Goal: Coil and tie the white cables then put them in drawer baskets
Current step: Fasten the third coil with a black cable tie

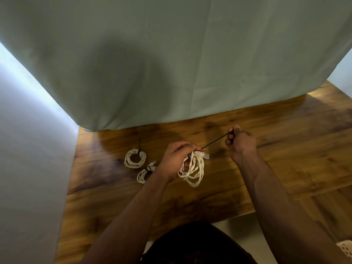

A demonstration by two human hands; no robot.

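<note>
Loose white cable coil (192, 170) gripped in curled left hand (176, 161) over wooden table (285, 149). Black tie (215, 141) drawn taut from coil toward 2 o'clock, pinched by right hand (241, 143), fingers curled. Two tied coils noted at 9 o'clock of it: far coil (134, 158) and near coil (144, 173), the latter partly hidden by left wrist. Pale green cloth (171, 63) hung at 12 o'clock. White basket corner (345, 250) seen at 4 o'clock, well apart

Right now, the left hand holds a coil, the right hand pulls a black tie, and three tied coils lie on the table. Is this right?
Two, not three: the head view shows only a far coil and a near coil tied on the table. The left hand holds the third coil; the right hand pulls the tie.
</note>
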